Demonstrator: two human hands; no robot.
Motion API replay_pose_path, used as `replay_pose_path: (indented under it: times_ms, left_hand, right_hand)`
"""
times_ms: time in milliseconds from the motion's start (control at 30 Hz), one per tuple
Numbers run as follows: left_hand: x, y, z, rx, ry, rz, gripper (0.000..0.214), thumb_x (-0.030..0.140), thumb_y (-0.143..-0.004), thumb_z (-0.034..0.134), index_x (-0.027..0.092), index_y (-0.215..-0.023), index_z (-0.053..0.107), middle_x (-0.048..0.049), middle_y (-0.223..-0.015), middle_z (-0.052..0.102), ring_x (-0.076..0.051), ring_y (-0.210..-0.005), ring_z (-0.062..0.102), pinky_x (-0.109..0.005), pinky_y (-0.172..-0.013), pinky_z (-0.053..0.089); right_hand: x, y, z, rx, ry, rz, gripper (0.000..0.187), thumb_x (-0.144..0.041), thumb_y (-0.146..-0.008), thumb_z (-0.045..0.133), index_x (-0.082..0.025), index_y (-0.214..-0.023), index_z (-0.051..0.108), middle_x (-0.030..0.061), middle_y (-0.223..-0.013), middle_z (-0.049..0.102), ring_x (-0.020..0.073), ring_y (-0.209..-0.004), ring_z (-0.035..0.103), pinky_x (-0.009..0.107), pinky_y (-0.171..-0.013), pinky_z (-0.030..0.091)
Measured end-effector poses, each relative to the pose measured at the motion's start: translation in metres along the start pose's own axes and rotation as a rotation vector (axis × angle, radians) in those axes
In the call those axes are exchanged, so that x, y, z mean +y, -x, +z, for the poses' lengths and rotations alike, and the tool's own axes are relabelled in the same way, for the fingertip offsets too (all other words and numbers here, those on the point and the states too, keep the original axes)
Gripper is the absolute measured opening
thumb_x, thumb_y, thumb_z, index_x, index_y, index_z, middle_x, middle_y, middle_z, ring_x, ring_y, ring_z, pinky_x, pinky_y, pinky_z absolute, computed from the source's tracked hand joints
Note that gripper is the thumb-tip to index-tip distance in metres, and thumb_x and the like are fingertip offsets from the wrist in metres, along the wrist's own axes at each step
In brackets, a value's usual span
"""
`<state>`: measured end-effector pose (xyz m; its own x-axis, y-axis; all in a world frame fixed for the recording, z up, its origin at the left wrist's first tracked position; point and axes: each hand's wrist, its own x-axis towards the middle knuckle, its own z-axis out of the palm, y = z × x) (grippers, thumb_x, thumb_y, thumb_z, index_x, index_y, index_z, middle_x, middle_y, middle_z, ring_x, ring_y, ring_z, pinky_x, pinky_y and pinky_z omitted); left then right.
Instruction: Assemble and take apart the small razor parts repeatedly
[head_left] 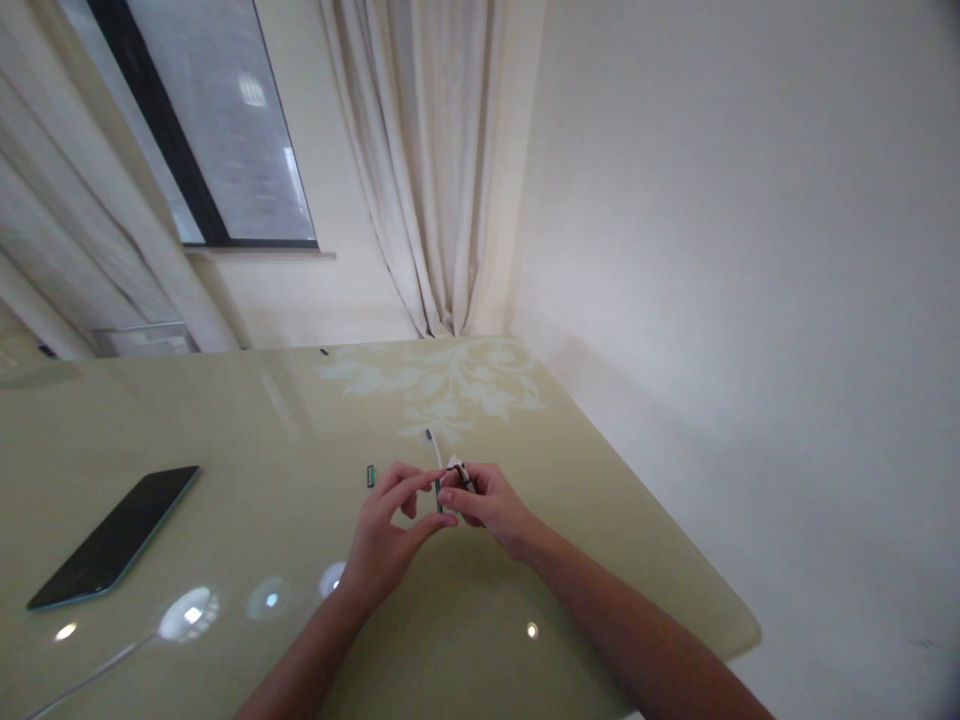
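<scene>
My left hand [394, 520] is bent toward my right, its thumb and index finger closing around the dark lower end of a thin white-and-dark stick [437, 452]. The stick's dark tip points away from me, and its exact kind is unclear. Pinched in the fingers of my right hand [487, 505] is a small black-and-white piece [459, 470], partly covered by the fingertips. The two hands nearly touch just above the table. Just left of my left fingers lies a small dark rectangular piece with green on it [370, 475].
A dark tablet or large phone [116, 540] rests on the left of the glossy table [247, 430]. A small black bit [324, 352] sits near the far edge. The wall [712, 300] borders the table's right side; curtains [427, 150] hang beyond.
</scene>
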<state>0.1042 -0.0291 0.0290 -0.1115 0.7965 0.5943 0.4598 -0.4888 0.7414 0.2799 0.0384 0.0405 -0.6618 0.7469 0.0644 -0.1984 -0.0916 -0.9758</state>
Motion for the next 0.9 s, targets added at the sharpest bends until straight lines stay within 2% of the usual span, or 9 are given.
replay_pose_path:
  times_ms: [133, 233, 467, 600, 667, 733, 800, 900]
  left_hand:
    - [0.002, 0.003, 0.002, 0.032, -0.096, 0.083, 0.042, 0.038, -0.083, 0.085, 0.030, -0.123, 0.075, 0.0008, -0.092, 0.061, -0.012, -0.068, 0.052, -0.025, -0.067, 0.051]
    - [0.001, 0.003, 0.004, 0.048, -0.141, 0.096, 0.040, 0.039, -0.085, 0.082, 0.028, -0.122, 0.075, 0.0002, -0.094, 0.061, -0.011, -0.066, 0.051, -0.025, -0.066, 0.052]
    - [0.001, 0.005, 0.009, 0.043, -0.183, 0.067, 0.040, 0.045, -0.088, 0.078, 0.029, -0.124, 0.073, -0.0001, -0.095, 0.062, -0.012, -0.065, 0.050, -0.025, -0.064, 0.051]
    - [-0.007, 0.001, 0.003, 0.017, -0.151, -0.009, 0.055, 0.049, -0.089, 0.076, 0.028, -0.138, 0.063, -0.0002, -0.098, 0.063, -0.012, -0.065, 0.050, -0.025, -0.062, 0.049]
    - [-0.019, -0.005, -0.008, 0.046, -0.148, -0.099, 0.057, 0.050, -0.093, 0.069, 0.025, -0.142, 0.058, -0.0007, -0.098, 0.064, -0.013, -0.064, 0.050, -0.025, -0.059, 0.048]
    - [-0.035, -0.012, -0.024, 0.054, -0.210, -0.189, 0.049, 0.053, -0.095, 0.063, 0.021, -0.133, 0.064, -0.0020, -0.094, 0.066, -0.015, -0.064, 0.052, -0.027, -0.060, 0.048]
    - [-0.054, -0.016, -0.042, -0.016, -0.346, -0.235, 0.044, 0.056, -0.090, 0.065, 0.021, -0.116, 0.074, -0.0047, -0.094, 0.070, -0.019, -0.072, 0.058, -0.033, -0.069, 0.051]
    - [-0.078, -0.016, -0.063, -0.154, -0.544, -0.282, 0.048, 0.055, -0.079, 0.074, 0.026, -0.117, 0.077, -0.0084, -0.113, 0.073, -0.030, -0.098, 0.066, -0.045, -0.091, 0.052]
  right_hand:
    - [0.000, -0.001, 0.000, 0.032, 0.040, 0.016, 0.032, -0.044, -0.078, 0.084, -0.015, -0.083, 0.073, -0.0073, -0.056, 0.046, 0.0061, -0.047, 0.028, 0.024, -0.046, 0.017]
    - [0.000, -0.001, -0.001, 0.059, 0.061, 0.021, 0.032, -0.045, -0.077, 0.084, -0.016, -0.080, 0.072, -0.0077, -0.054, 0.044, 0.0066, -0.047, 0.028, 0.024, -0.047, 0.017]
    - [0.003, -0.002, 0.001, 0.095, 0.102, 0.012, 0.035, -0.048, -0.077, 0.082, -0.017, -0.074, 0.066, -0.0076, -0.054, 0.045, 0.0075, -0.048, 0.030, 0.025, -0.048, 0.019]
    - [0.004, -0.007, -0.007, 0.128, 0.163, 0.026, 0.033, -0.047, -0.079, 0.079, -0.017, -0.077, 0.067, -0.0086, -0.053, 0.041, 0.0083, -0.049, 0.030, 0.025, -0.049, 0.021]
    - [0.001, -0.012, -0.026, 0.142, 0.257, 0.027, 0.030, -0.047, -0.079, 0.077, -0.017, -0.078, 0.070, -0.0085, -0.053, 0.039, 0.0090, -0.050, 0.031, 0.025, -0.051, 0.022]
    - [-0.005, -0.016, -0.055, 0.182, 0.419, 0.012, 0.028, -0.045, -0.079, 0.074, -0.016, -0.078, 0.072, -0.0063, -0.057, 0.043, 0.0101, -0.055, 0.036, 0.024, -0.054, 0.025]
    - [-0.012, -0.017, -0.090, 0.303, 0.609, 0.007, 0.027, -0.043, -0.077, 0.072, -0.016, -0.073, 0.070, -0.0051, -0.060, 0.045, 0.0109, -0.060, 0.038, 0.025, -0.057, 0.025]
    - [-0.019, -0.011, -0.137, 0.445, 0.816, 0.187, 0.030, -0.042, -0.073, 0.071, -0.017, -0.059, 0.061, -0.0068, -0.054, 0.036, 0.0106, -0.056, 0.034, 0.027, -0.056, 0.022]
